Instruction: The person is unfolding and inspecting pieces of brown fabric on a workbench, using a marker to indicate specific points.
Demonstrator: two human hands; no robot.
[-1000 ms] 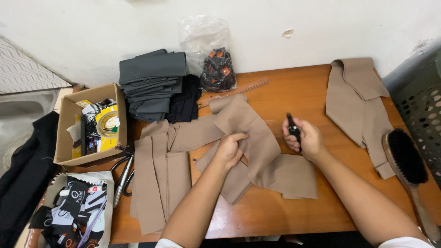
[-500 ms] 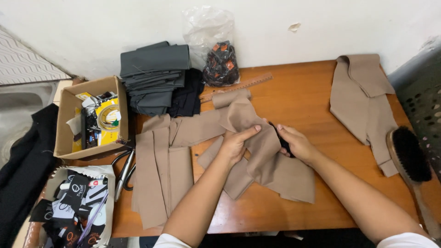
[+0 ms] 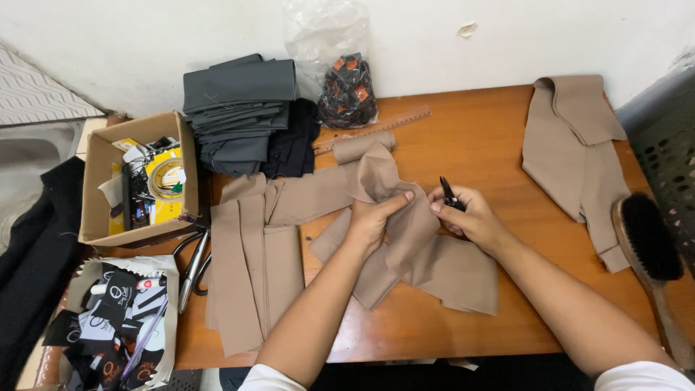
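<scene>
— Hands, position?
— Left hand [image 3: 371, 221]: fingers pinching tan cloth piece [image 3: 405, 239], mid-desk [image 3: 492, 137]. Right hand [image 3: 467, 217]: fingers closed round small black tool [image 3: 448, 194], touching same cloth.
— Surroundings?
— Brush [image 3: 651, 250] at right edge; cardboard box [image 3: 98, 195] left.

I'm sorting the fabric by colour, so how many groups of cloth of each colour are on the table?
Tan: 3, the flat stack, the piece gripped by the left hand beside the right hand, and the far garment.
Grey: 1, folded pile.
Black: 1, bundle.
Total: 5
</scene>
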